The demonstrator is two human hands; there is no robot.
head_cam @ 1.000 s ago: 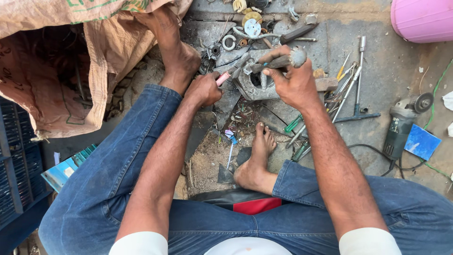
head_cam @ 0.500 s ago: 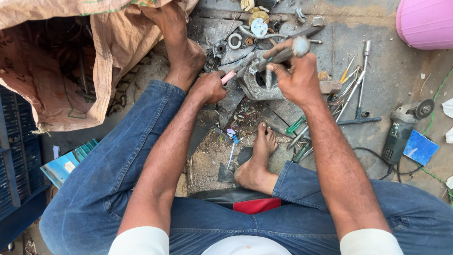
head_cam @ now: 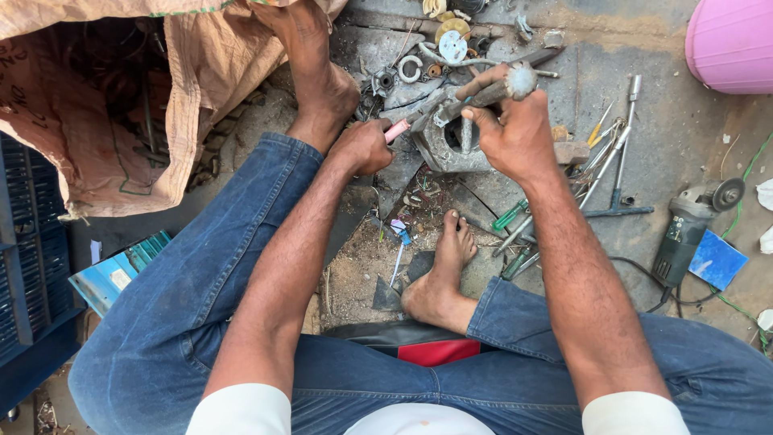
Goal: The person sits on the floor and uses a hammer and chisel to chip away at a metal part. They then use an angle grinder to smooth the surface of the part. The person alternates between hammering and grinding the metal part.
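My left hand (head_cam: 366,147) grips a pink-handled tool (head_cam: 396,130) whose shaft points at a grey metal casting (head_cam: 444,151) on the ground. My right hand (head_cam: 515,129) is closed around a metal rod with a rounded end (head_cam: 503,85), held across the top of that casting. Both hands meet just above the part. My bare right foot (head_cam: 441,278) rests below it, and my left foot (head_cam: 318,89) is planted beside a brown sack. I sit on the ground in blue jeans.
A brown sack (head_cam: 97,105) with scrap lies at the left. Rings, washers and discs (head_cam: 451,42) are scattered behind the casting. Screwdrivers and a socket wrench (head_cam: 616,161) lie right, beside an angle grinder (head_cam: 692,225). A pink tub (head_cam: 729,40) and blue crate (head_cam: 28,282) flank the area.
Both hands stay closed on their tools at the casting, shifting only slightly; the rod's rounded end sits a little higher in view. My feet have not moved.
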